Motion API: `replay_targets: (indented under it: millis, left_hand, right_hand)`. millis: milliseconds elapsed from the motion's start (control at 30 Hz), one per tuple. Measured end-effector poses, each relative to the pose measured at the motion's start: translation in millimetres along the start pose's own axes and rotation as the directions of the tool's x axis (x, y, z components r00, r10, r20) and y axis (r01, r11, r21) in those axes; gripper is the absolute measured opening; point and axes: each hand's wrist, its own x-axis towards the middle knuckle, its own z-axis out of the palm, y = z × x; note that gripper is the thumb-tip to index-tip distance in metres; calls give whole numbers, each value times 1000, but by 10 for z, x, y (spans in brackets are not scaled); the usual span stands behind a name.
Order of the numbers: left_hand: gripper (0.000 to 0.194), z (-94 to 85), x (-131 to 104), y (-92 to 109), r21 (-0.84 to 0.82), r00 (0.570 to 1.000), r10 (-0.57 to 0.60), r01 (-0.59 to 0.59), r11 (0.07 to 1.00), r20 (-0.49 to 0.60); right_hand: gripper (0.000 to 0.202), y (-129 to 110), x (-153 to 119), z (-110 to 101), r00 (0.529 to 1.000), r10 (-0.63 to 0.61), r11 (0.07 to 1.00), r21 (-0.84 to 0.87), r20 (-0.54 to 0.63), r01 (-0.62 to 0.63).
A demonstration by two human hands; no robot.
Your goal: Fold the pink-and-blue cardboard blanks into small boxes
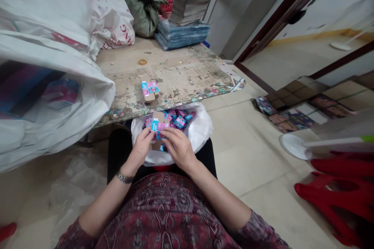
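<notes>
Between my two hands is a small pink and blue carton (154, 125) with its brown inner flaps spread out. My left hand (143, 142) pinches its left edge, and my right hand (179, 146) has its fingers on the right edge. Just below lies an open white plastic bag (201, 124) on my lap, holding many small folded boxes (179, 121) of the same colours. On the table's near edge, ahead of my hands, sit more unfolded cartons (150, 88) in pink and blue.
The worn, stained worktable (122, 68) carries a tape roll (142, 62), blue-wrapped stacks (182, 35) and a green sack (138, 2). A big white bag (96, 89) with boxes bulges at left. Red stools (341, 190) and bundled printed card (295, 118) are on the right.
</notes>
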Motion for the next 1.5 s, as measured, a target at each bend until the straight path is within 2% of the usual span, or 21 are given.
replay_targets:
  millis: [133,300,667,867,1033,1100,1200,1267,1367,1500]
  left_hand:
    - [27,1,-34,18,136,997,32,-40,990,64]
    - [27,6,-50,3,235,994,58,-77,969,88]
    - [29,-13,-68,23,324,988,85,-123,938,128]
    - [27,-30,-70,-20,354,987,77,-122,927,139]
    - [24,-68,-32,-73,343,992,100,-119,932,72]
    - [24,-79,-16,-101,335,993,104,-116,935,55]
    - [24,-90,-4,-137,338,992,107,-121,933,59]
    - [24,-95,-5,-150,361,991,120,-136,923,65]
    - [27,-93,-18,-141,446,977,190,-214,869,100]
    - [36,-81,-48,-79,579,936,271,-351,736,224]
  right_hand:
    - [28,83,69,-22,995,90,994,59,-53,-86]
    - [30,124,71,-4,982,186,980,69,13,-187]
    - [8,162,121,-22,955,283,952,92,91,-291]
    - [6,216,96,14,918,374,913,122,133,-390]
    - [6,250,71,63,890,438,870,188,129,-455]
    - [6,261,61,90,864,478,811,300,155,-502]
    - [15,272,41,125,780,544,606,499,310,-620]
    - [19,274,29,138,740,551,488,572,384,-660]
    - [20,272,21,146,725,570,424,617,387,-663]
    - [21,268,34,146,718,599,386,657,354,-647]
